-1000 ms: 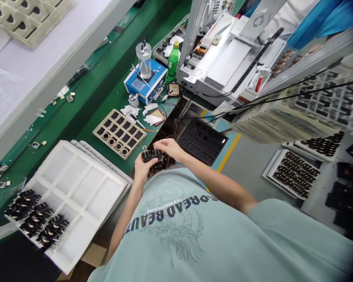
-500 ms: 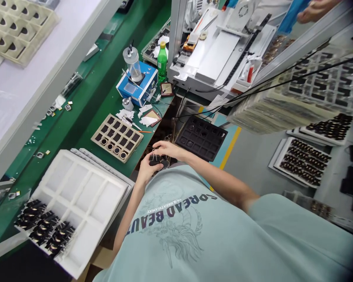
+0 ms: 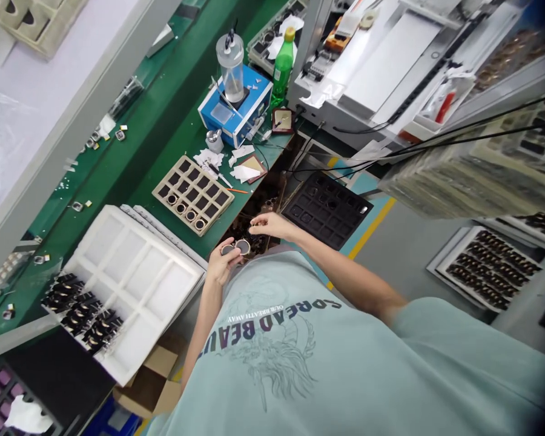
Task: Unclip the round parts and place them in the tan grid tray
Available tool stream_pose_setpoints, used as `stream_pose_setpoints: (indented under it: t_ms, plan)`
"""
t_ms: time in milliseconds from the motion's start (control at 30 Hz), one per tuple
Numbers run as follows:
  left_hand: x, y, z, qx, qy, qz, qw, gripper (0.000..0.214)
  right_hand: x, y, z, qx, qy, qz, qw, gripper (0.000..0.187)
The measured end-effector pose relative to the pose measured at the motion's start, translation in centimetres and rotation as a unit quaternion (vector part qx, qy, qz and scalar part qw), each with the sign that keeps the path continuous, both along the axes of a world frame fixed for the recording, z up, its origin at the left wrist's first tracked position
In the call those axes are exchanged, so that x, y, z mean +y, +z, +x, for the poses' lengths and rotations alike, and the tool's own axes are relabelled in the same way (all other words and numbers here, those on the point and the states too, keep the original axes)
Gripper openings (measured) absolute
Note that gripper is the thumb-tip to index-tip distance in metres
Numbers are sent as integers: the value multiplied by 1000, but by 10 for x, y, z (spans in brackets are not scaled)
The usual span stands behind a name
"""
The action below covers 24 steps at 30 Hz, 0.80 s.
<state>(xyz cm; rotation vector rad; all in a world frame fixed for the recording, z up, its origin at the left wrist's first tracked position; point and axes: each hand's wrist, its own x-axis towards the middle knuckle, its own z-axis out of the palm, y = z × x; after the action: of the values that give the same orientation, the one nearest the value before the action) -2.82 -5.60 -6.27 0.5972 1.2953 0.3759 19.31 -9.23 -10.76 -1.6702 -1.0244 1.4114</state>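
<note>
The hands have parted: left hand (image 3: 221, 263) pinches 2 round pieces (image 3: 236, 247), right hand (image 3: 269, 225) curled, grip unclear.

You sit at a long green workbench (image 3: 131, 163) under a pale upper shelf (image 3: 36, 85), and to your right an evenly lit grey floor (image 3: 404, 254) carries a yellow stripe (image 3: 372, 229) beside what seems, through blur, a stack of trays (image 3: 463, 181).

Two hands (image 3: 221, 264) (image 3: 272, 225); two round pieces (image 3: 236, 247); one green bottle (image 3: 282, 69).
</note>
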Motion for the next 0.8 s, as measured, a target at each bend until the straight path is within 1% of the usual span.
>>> stream_pose_setpoints:
  t_ms: [33, 67, 100, 133, 167, 233, 300, 333, 400, 433, 467, 500, 567, 633, 700, 733, 800]
  plan:
    - [3, -5, -3, -11, 32, -14, 999, 46, -2, -7, -5, -13, 16, -7, 1000, 68]
    - [6, -11, -3, -22, 54, -30, 998, 38, -4, -11, -10, -16, 27, 3, 1000, 81]
    - [9, -16, -1, -35, 67, -48, 996, 32, -7, -15, -15, -6, 33, 27, 999, 93]
    - [11, -22, 4, -50, 72, -67, 994, 27, -9, -16, -19, 19, 36, 59, 997, 99]
    - [13, -26, 10, -65, 70, -86, 992, 23, -11, -16, -22, 54, 35, 89, 994, 98]
    - [17, -34, 28, -97, 56, -120, 986, 18, -13, -16, -23, 118, 17, 121, 985, 81]
    - [20, -39, 48, -123, 39, -141, 982, 17, -12, -17, -17, 141, -33, 115, 983, 65]
    - [22, -41, 59, -130, 29, -147, 980, 16, -10, -18, -11, 141, -68, 104, 982, 61]
    - [30, -46, 79, -125, 16, -159, 979, 9, -4, -21, 5, 104, -141, 70, 982, 55]
    - [35, -48, 88, -112, 17, -169, 979, 7, 0, -22, 14, 61, -169, 49, 983, 50]
    - [42, -52, 98, -96, 28, -180, 979, 9, 5, -22, 24, 4, -185, 25, 982, 44]
    - [49, -55, 107, -80, 44, -189, 978, 12, 10, -22, 34, -63, -190, -1, 980, 38]
    - [63, -63, 126, -56, 79, -202, 975, 12, 21, -20, 53, -184, -175, -44, 966, 30]
    - [77, -73, 143, -45, 96, -203, 973, 12, 30, -17, 69, -247, -167, -58, 953, 32]
    - [87, -82, 159, -38, 102, -202, 973, 12, 34, -15, 80, -259, -185, -45, 947, 40]
    - [91, -86, 165, -36, 105, -201, 973, 11, 33, -15, 84, -248, -201, -35, 947, 43]
    - [98, -94, 175, -31, 111, -195, 974, 9, 29, -17, 89, -180, -249, -23, 951, 44]
